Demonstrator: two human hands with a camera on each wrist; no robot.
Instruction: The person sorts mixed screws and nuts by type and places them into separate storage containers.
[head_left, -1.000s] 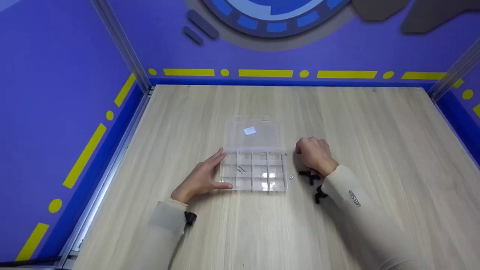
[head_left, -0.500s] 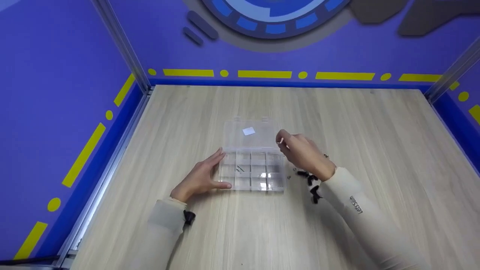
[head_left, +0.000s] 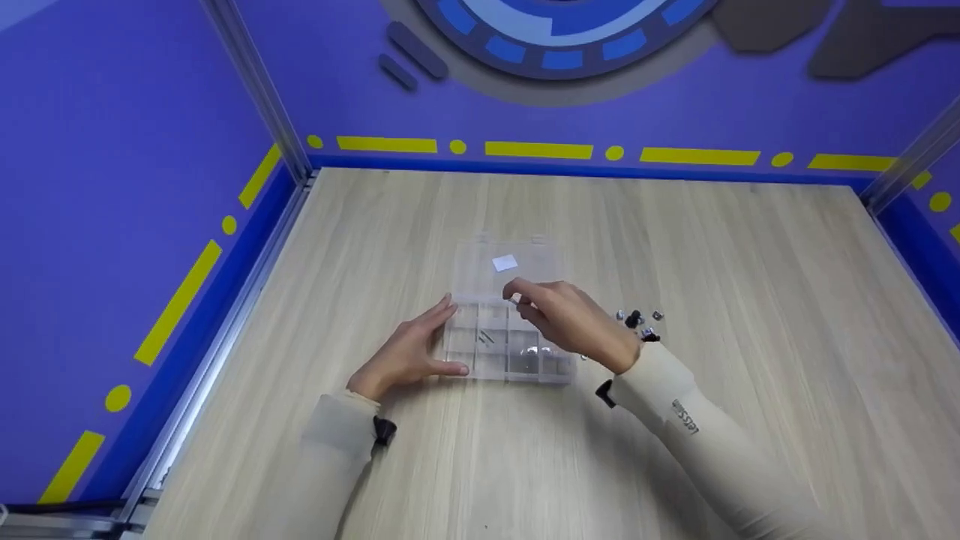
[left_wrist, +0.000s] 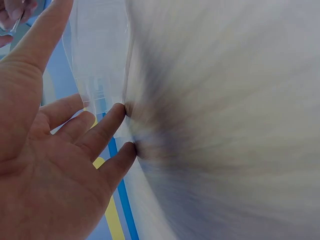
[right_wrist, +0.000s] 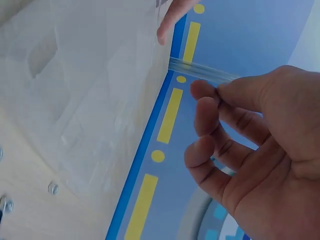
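Note:
A clear plastic compartment box [head_left: 491,375] lies on the table with its lid [head_left: 474,274] folded back. Two thin rods [head_left: 486,337] are in one of its left-hand compartments. My left hand [head_left: 405,352] rests against the box's left side, fingers and thumb extended; in the left wrist view its fingertips [left_wrist: 118,110] touch the box edge. Above the back compartments, my right hand [head_left: 574,322] pinches a small, thin, shiny metal piece [head_left: 513,300] between thumb and forefinger. That piece also shows in the left wrist view [left_wrist: 18,22]; its exact kind is unclear.
Right of the box lie several small metal and black parts [head_left: 634,319], partly hidden by the right wrist. One small round metal part [right_wrist: 53,188] is near the box edge. A white label [head_left: 505,262] lies on the lid. Blue-purple walls [head_left: 375,105] surround the table.
My right hand has come up from the small parts and moved left over the box, with a small metal piece now visible in its fingers. The left hand stays at the box's side.

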